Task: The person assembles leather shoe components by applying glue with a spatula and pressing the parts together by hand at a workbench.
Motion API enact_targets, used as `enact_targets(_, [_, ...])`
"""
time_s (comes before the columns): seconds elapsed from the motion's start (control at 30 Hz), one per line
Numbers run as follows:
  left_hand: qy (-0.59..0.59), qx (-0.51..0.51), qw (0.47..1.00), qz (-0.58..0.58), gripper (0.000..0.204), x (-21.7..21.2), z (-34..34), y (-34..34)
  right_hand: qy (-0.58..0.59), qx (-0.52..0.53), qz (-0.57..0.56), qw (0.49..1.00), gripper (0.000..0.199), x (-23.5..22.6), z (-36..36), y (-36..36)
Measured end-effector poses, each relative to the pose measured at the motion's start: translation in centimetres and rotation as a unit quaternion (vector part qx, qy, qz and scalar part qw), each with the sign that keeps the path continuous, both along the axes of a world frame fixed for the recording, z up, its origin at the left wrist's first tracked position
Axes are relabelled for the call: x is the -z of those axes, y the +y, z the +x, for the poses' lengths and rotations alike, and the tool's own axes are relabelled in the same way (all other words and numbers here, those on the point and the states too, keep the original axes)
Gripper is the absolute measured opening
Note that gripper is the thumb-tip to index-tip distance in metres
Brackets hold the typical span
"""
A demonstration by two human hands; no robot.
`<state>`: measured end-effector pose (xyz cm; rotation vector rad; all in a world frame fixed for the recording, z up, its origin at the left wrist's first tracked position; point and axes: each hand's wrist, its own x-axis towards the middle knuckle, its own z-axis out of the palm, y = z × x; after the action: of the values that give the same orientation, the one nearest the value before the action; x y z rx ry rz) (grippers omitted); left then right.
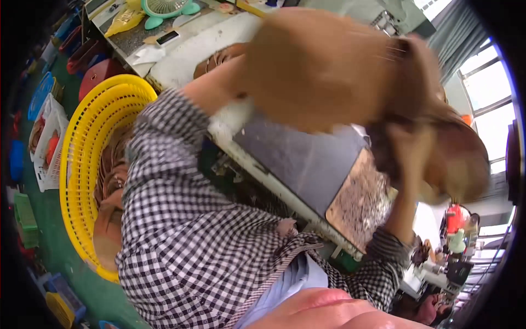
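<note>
A large, floppy brown leather-like piece (pixel 323 66) is held up over the work table and smeared by motion. Its darker, folded part (pixel 466 142) hangs to the right, and I cannot tell its exact kind. My right hand (pixel 413 145) is closed on that darker part, its fingers blurred. From the left, my left hand (pixel 236 82) reaches behind the paler part, which hides its fingers. Below the piece lie a dark grey mat (pixel 301 159) and a worn, speckled brown board (pixel 361 200).
At my left stands a yellow plastic basket (pixel 76 164) with brown pieces (pixel 112 170) in it. More brown pieces (pixel 222 57) lie on the table's far side. A small turquoise fan (pixel 166 8), a yellow bag (pixel 127 21) and a small black device (pixel 168 38) sit farther back.
</note>
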<state>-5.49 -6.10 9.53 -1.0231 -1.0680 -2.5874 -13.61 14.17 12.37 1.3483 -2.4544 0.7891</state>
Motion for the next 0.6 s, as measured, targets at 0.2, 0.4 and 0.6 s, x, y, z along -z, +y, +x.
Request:
enact_targets(0.2, [-0.045,-0.231,0.97,0.062,0.053,0.9,1.9,-8.9,-0.271,-0.185,-0.112,0.938,0.03,18.1,1.4,-17.9])
enact_targets(0.4, [-0.129,-0.425,0.886,0.133,0.057,4.3,7.7,-16.2,-0.335,-0.3,-0.125,0.884,0.029,18.8,1.3,-26.4])
enact_targets(0.6, [-0.233,-0.552,0.783,0.166,0.062,8.3,13.6,-21.3,-0.567,-0.283,-0.132,0.762,0.048,15.8,-5.6,-28.0])
